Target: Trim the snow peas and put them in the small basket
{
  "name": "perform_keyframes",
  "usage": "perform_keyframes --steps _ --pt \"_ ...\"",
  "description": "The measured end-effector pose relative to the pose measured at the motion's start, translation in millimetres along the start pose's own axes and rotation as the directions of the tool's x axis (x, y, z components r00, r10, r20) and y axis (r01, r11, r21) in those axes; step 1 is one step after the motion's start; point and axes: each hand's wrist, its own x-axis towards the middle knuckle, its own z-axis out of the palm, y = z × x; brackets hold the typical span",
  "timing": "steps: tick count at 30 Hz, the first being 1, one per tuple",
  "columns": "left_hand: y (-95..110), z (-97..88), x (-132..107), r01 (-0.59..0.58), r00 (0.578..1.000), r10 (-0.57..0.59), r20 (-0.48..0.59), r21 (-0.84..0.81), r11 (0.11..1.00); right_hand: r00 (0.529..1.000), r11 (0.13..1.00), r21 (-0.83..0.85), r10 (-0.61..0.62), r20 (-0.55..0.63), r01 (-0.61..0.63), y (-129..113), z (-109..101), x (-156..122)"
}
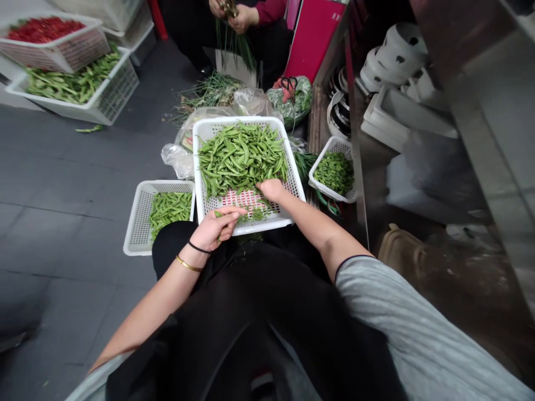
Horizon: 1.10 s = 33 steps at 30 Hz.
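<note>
A white basket [292, 172] heaped with green pea pods [240, 156] rests in front of my knees. My right hand [271, 190] lies on the near edge of the pile, fingers curled down into the pods. My left hand [217, 225] hovers at the basket's front rim, fingers pinched on a small green pod piece. Green trimmings [254, 213] lie on the basket's bare bottom between the hands.
A smaller white basket [137, 223] with trimmed pods sits on the floor at left. Another small basket of greens [334, 172] stands right, beside a steel counter [418, 167]. Stacked baskets of red chillies [42, 30] and green pods [71, 83] are far left. A person's hands [238, 16] hold chives opposite.
</note>
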Motion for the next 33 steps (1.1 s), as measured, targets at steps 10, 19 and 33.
perform_keyframes --steps 10,19,33 --pt "-18 11.7 39 -0.293 0.888 0.32 -0.332 0.129 0.947 0.945 0.635 0.715 -0.079 -0.318 0.293 -49 -12 -62" --pt "-6 -13.0 27 -0.231 0.924 0.313 -0.22 0.332 0.914 0.957 0.853 0.458 -0.152 -0.246 0.252 -44 -29 -74" --pt "-6 17.8 18 -0.395 0.904 0.383 -0.192 -0.03 0.918 0.837 0.825 0.402 -0.144 -0.528 0.396 -78 -47 -89"
